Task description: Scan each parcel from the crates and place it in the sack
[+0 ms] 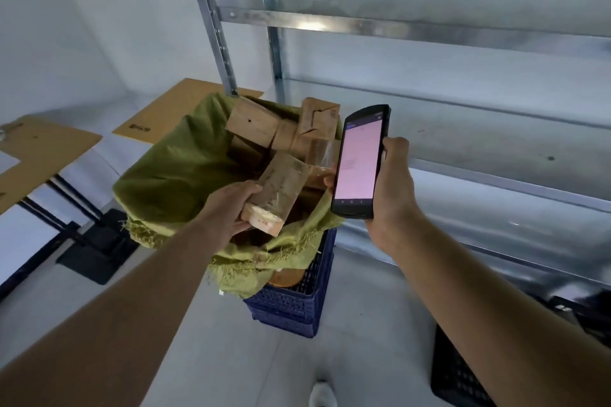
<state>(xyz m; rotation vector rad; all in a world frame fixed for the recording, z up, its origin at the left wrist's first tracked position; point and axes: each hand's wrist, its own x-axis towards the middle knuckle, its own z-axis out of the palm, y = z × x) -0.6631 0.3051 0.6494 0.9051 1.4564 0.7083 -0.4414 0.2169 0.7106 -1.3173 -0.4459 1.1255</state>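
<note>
Parcel [281,185] gripped by left fingers [249,190] above box-filled sack [172,175]; right fingers [395,147] clasp scanner [358,162].

Left hand [228,208] grips a taped cardboard parcel [276,190] right over the green sack [172,172], already stuffed with boxes. Right hand [393,188] holds the handheld scanner [358,162], screen glowing pink.

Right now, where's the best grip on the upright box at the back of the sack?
Probably its top end, from above: the upright box has its top exposed in the open sack, while neighbouring parcels press against its lower half.
</note>
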